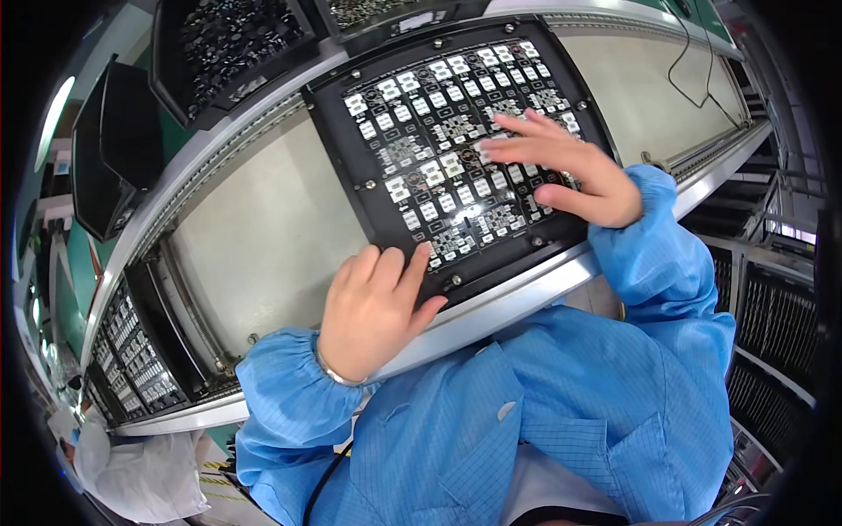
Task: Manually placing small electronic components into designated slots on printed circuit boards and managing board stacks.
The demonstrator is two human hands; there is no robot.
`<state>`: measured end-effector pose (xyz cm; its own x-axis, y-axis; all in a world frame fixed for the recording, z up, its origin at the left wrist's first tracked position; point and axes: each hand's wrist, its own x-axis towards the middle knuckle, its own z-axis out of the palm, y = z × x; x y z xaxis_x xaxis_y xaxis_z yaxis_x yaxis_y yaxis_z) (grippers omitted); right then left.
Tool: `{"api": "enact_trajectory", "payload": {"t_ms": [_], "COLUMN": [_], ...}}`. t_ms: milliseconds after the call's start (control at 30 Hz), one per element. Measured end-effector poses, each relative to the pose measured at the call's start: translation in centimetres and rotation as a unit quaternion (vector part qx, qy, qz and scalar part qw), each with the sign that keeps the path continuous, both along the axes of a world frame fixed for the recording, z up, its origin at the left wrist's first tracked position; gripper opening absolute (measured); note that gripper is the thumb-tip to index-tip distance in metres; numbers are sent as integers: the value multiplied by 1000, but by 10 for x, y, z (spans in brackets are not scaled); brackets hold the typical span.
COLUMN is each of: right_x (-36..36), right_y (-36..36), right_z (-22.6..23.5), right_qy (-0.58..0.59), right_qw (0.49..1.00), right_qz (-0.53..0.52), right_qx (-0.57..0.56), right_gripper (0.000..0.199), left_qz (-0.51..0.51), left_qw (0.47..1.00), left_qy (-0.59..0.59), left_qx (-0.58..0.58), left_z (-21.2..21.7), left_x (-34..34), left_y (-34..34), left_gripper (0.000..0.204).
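Observation:
A black pallet [342, 145] lies in front of me on the conveyor, holding a panel of circuit boards [456, 131] with rows of white parts and small chips. My left hand [373, 302] is at the pallet's near left corner. Its index fingertip rests on or just over the board edge, the thumb stands apart, and the other fingers are curled with nothing visible in them. Over the right half of the boards, my right hand [574, 167] is open with fingers spread and thumb apart. Whether it touches the boards I cannot tell. It covers part of the right-hand boards.
Black bins of small dark parts [237, 44] and metallic parts [377, 9] stand beyond the far rail. Metal rails [517, 302] border the conveyor. Another loaded pallet [132, 351] sits at the left, near a person in white [140, 469]. Black racks [772, 351] stand at right.

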<state>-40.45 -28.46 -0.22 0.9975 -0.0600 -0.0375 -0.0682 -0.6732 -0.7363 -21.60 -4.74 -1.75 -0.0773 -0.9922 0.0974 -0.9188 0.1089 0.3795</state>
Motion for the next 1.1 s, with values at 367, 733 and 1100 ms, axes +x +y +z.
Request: {"api": "enact_trajectory", "payload": {"t_ms": [367,733,1100], "right_x": [-22,-16,-64], "right_y": [8,-13,-45], "right_z": [-16,-8,-13], "right_qy": [18,-86,-4], "right_qw": [982,990,990], "right_qz": [53,20,-6], "right_qx": [-179,-106,-142], "right_gripper": [49,51,52], "left_qz": [-10,-28,255], "left_qw": [1000,997,961], "left_qy": [11,-4,100], "left_qx": [-13,-75,-46], "left_z": [-8,-3,-15], "left_x": [7,18,88], "left_y": [-5,-23,-49], "left_gripper": [49,29,26]}}
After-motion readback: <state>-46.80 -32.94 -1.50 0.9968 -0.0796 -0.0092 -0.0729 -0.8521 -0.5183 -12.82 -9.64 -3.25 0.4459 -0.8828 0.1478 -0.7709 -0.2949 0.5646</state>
